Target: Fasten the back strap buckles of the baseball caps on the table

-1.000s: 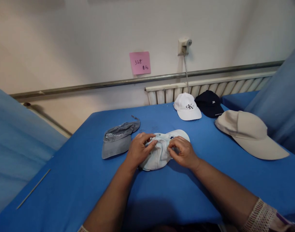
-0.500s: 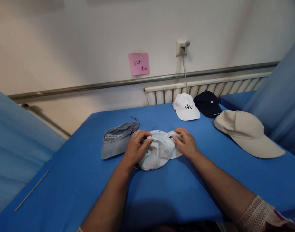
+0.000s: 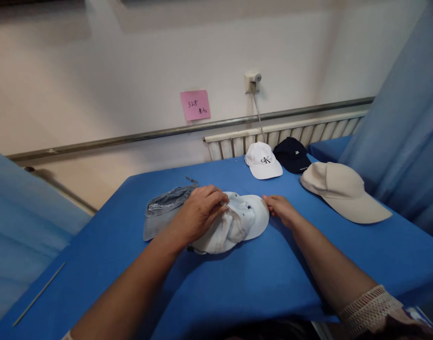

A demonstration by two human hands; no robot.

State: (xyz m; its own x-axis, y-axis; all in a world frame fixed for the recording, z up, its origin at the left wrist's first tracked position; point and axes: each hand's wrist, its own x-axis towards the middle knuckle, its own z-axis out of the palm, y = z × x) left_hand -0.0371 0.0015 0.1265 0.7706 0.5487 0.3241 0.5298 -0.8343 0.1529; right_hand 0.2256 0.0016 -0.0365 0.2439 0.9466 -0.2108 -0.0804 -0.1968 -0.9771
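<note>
A pale, washed-denim baseball cap [image 3: 234, 229] lies on the blue table cover [image 3: 223, 288], its brim pointing right and its crown creased. My left hand [image 3: 198, 210] is closed on the top of the crown, pinching the fabric between thumb and fingers. At the outer edge of the brim, my right hand [image 3: 282, 210] has its thumb and fingers closed on the rim. Left of this cap, partly behind my left hand, is a grey cap [image 3: 163, 212] with white lettering and a loose strap.
A white cap [image 3: 262, 160], a black cap [image 3: 292, 155] and a large beige cap [image 3: 344, 191] sit at the back right. A thin stick [image 3: 39, 295] lies near the left edge. Behind the table are a radiator [image 3: 234, 144] and a metal rail [image 3: 131, 137].
My right hand has moved from the front of the crown to the brim's outer edge, uncovering the small dark logo. My left hand stays on the crown. The view has shifted slightly.
</note>
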